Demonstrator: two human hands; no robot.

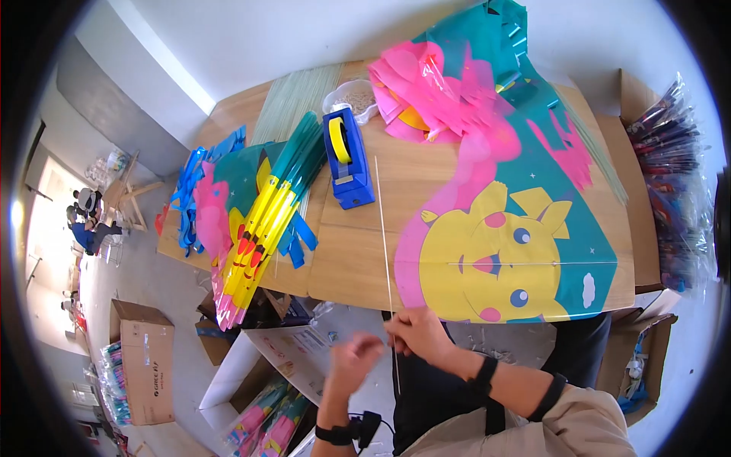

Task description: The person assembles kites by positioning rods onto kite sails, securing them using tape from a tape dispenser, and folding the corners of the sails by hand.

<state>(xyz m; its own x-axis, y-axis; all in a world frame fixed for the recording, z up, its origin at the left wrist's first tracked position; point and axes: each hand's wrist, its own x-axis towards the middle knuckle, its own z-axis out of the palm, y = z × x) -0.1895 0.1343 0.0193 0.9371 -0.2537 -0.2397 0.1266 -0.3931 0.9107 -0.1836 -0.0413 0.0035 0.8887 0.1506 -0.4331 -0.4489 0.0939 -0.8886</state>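
Note:
A thin white rod [386, 266] runs lengthwise from the tabletop past the front edge, its lower end over my lap. My right hand [417, 333] pinches it just off the table edge. Close beside it on the left is my left hand [355, 362], slightly blurred, its fingers curled in; whether anything is between them is hidden. A kite sheet [487, 259] with a yellow cartoon face on teal and pink lies flat to the right of the rod. Left of the rod's upper end stands a blue tape dispenser [350, 164] with a yellow roll.
Folded kites [263, 228] lie at the table's left, beside blue strips [190, 202]. Thin rods [293, 103] and a plastic tub [354, 99] are at the back. Cartons [145, 365] stand on the floor; another carton with wrapped bundles [670, 183] is at right. People sit far left.

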